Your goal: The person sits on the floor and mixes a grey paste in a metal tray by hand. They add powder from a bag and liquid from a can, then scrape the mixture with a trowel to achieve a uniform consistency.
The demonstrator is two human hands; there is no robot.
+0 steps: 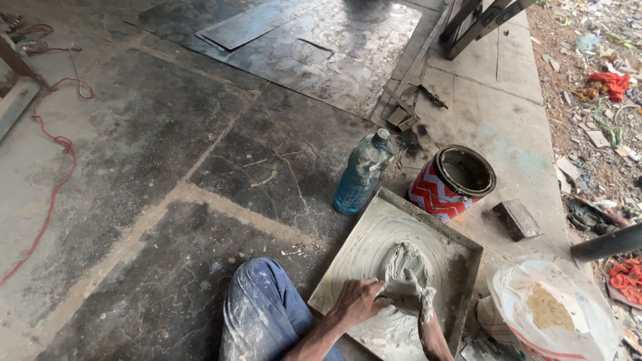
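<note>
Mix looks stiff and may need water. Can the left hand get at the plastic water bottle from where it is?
Probably yes. The left hand rests on the grey paste in the square tray; the water bottle stands upright just past the tray's far-left edge, with nothing between them.

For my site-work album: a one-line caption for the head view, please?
Both hands, left hand and right hand, knead grey paste on a square tray beside a bottle.
</note>
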